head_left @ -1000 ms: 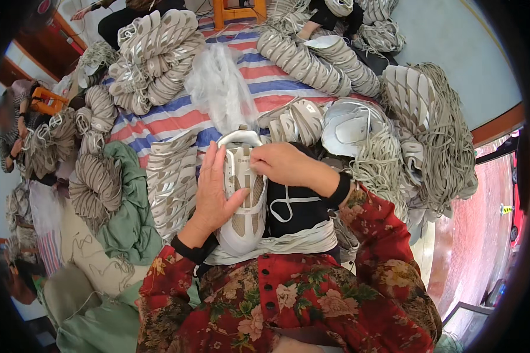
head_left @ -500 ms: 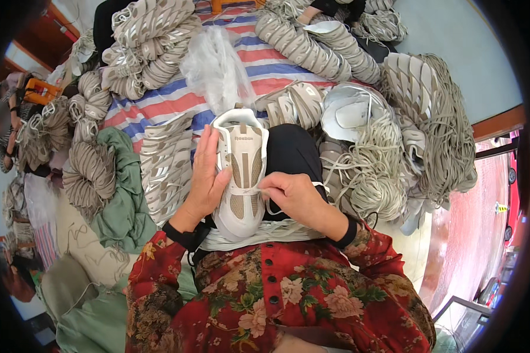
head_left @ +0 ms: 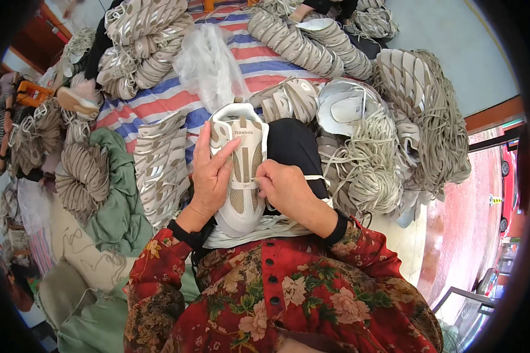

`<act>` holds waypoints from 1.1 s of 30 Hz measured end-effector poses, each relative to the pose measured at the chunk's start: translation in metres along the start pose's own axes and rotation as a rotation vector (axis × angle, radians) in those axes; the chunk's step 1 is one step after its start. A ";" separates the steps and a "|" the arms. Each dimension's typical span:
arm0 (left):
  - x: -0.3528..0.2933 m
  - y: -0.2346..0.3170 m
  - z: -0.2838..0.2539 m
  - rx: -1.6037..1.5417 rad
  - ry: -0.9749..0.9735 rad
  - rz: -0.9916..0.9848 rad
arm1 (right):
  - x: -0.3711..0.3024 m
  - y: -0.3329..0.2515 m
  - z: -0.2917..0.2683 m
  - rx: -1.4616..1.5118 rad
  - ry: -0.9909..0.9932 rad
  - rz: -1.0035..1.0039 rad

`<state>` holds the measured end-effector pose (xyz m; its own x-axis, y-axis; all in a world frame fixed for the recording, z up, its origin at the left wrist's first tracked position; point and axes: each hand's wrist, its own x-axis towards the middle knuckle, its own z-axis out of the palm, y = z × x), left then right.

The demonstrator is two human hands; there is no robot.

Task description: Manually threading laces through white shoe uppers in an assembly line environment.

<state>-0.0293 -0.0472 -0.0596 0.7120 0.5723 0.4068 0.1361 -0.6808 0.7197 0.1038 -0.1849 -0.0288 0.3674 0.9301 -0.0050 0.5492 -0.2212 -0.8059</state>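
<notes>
Covering most of the floor ahead is a red, white and blue striped sheet [head_left: 256, 67], beneath a pale wall [head_left: 483, 76] at upper right. Stacked on and around it are grey-beige bundles of uppers [head_left: 397, 82], with a green cloth [head_left: 123, 203] at left, a clear plastic bag [head_left: 212, 67] in the centre and an orange stool [head_left: 32, 93] at far left. A blurred tan shoe piece [head_left: 76, 101] now shows above the left-hand bundles; its holder cannot be made out.

The sneaker upper [head_left: 245, 165] lies at the person's lap, beside the black-clad knee [head_left: 291, 144], toe toward the body. The left hand [head_left: 211, 182] is half open, holding its left side; compared with half a second ago, the thumb reaches farther across the tongue. The right hand [head_left: 285, 191], near the tongue's top a second ago, is now lower, closed in a pinch at the cross band [head_left: 241, 184]. Judged from this, handling centres on the band while the left hand steadies. The pinch appears to be on a white lace [head_left: 314, 177], largely hidden by the fingers.
</notes>
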 end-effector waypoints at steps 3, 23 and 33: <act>0.000 -0.001 0.000 0.036 0.007 0.018 | 0.002 0.001 0.009 -0.278 0.127 -0.184; -0.008 0.003 0.003 0.148 0.050 0.092 | -0.022 -0.005 0.043 0.695 0.237 0.411; -0.008 0.009 0.004 0.157 0.087 0.135 | -0.019 -0.005 0.047 0.551 0.347 0.318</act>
<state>-0.0315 -0.0595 -0.0586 0.6698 0.5041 0.5453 0.1545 -0.8128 0.5617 0.0588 -0.1881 -0.0524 0.7138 0.6783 -0.1740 -0.0483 -0.2002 -0.9786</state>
